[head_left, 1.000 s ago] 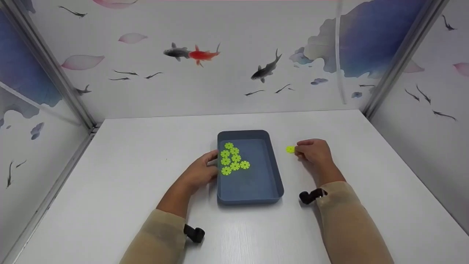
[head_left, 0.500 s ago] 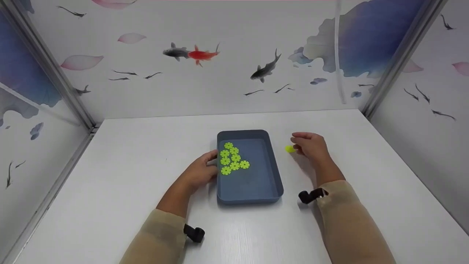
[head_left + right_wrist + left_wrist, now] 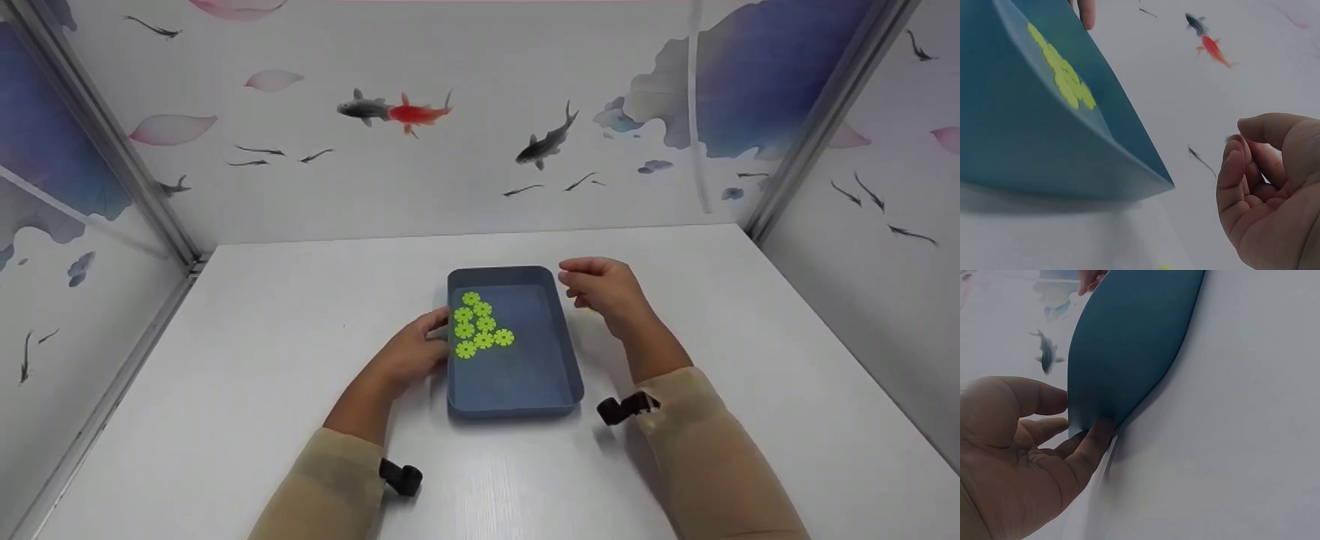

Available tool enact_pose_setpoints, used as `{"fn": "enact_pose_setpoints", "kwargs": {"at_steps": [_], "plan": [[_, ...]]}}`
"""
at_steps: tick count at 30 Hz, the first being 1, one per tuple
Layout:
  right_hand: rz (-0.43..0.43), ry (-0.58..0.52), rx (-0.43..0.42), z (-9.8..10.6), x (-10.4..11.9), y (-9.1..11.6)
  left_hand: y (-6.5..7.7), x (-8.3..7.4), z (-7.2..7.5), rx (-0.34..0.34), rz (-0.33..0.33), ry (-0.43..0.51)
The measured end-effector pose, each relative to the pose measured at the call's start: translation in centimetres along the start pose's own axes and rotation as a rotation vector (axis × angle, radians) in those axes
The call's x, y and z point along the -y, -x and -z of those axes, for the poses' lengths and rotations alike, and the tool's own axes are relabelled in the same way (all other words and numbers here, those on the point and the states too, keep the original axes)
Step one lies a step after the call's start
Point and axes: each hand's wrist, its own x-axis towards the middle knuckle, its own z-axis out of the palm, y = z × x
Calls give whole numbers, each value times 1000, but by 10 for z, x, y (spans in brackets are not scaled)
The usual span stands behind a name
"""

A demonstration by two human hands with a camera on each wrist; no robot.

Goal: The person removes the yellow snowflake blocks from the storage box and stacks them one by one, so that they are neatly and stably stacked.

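Observation:
A grey-blue tray [image 3: 517, 411] lies mid-table, with several yellow-green notched discs [image 3: 484, 324] flat in its left half. My left hand [image 3: 409, 352] touches the tray's left side; in the left wrist view its fingers [image 3: 1095, 444] are spread against the outer wall, not wrapped round it. My right hand [image 3: 607, 292] hovers just beyond the tray's right rim. In the right wrist view its fingers [image 3: 1233, 169] are curled, thumb tip meeting index, and no disc shows between them. Beneath that hand a loose disc [image 3: 591, 308] is mostly hidden; only a yellow sliver shows.
The white table [image 3: 300, 300] has printed panels at its back and sides, with a metal post [image 3: 817, 105] at the right corner. Black wrist cameras stick out from both sleeves, the left one [image 3: 403, 480] low over the table.
My right hand, earlier at the loose disc with its fingertips on it, has lifted and moved left to the tray's right rim. The left hand and tray have not moved.

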Motion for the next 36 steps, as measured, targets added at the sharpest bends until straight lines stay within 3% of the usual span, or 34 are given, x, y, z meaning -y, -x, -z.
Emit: {"fn": "enact_pose_setpoints", "kwargs": {"at_steps": [8, 15, 27, 36], "plan": [[60, 22, 189, -30, 28, 13, 1, -2, -1, -4, 10, -7], [31, 176, 375, -46, 37, 4, 0, 0, 0, 14, -15, 25], [-61, 435, 519, -62, 27, -19, 0, 0, 1, 17, -6, 8], [-124, 496, 550, -69, 14, -28, -1, 1, 1, 13, -1, -7]]}}
